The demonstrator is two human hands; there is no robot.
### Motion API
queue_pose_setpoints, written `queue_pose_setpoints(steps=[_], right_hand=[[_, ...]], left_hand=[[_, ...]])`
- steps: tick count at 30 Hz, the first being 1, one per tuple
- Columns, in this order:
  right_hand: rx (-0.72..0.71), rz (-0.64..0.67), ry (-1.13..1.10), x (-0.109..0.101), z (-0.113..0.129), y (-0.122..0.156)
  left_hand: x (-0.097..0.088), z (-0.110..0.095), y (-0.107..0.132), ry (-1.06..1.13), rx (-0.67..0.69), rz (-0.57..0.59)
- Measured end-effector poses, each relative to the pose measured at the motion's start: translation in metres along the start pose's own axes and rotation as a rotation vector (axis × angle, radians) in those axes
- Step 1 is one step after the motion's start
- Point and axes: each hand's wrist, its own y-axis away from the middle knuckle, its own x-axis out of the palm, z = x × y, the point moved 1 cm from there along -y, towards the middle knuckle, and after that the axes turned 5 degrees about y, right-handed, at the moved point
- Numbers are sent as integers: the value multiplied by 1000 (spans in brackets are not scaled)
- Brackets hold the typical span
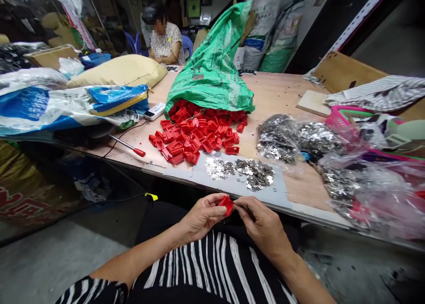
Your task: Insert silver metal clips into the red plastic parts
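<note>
Between the thumb and fingers of my left hand (206, 215) is a small red plastic housing (227, 205), its hollow side showing. My right hand (260, 217) is close beside it, thumb and forefinger pinched together at the housing's right edge. Whatever is in that pinch is too small to make out. Both hands are above my lap, just in front of the table edge. Beyond them lie two small heaps of flat metal pieces, a brighter heap (217, 168) and a darker heap (255, 173). A pile of red housings (195, 133) spills from a green woven sack (214, 73).
Clear bags of metal pieces (278, 138) stand to the right, near a pink basket (345, 118). On the left are a red-handled screwdriver (136, 151), a white device (155, 111) and a blue-white sack (69, 109). Another person (166, 38) sits across the table.
</note>
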Motion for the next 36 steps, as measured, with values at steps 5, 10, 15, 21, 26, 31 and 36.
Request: queue_pose_setpoints(steps=[5, 10, 15, 21, 26, 31, 36], right_hand=[[-1, 49, 37, 0, -4, 0], [4, 88, 27, 0, -7, 2], [-29, 106, 26, 2, -6, 1], [-64, 81, 16, 2, -3, -2], [-53, 66, -47, 2, -2, -3], [111, 103, -213, -7, -8, -4], [282, 130, -217, -11, -9, -5]], left_hand=[[0, 2, 0, -21, -3, -11], [0, 1, 0, -29, 11, -9], [1, 0, 2, -47, -2, -1], [2, 2, 3, -61, -3, 2], [1, 3, 4, -59, 4, 4], [5, 1, 6, -63, 27, -15], [8, 0, 7, -73, 22, -58]])
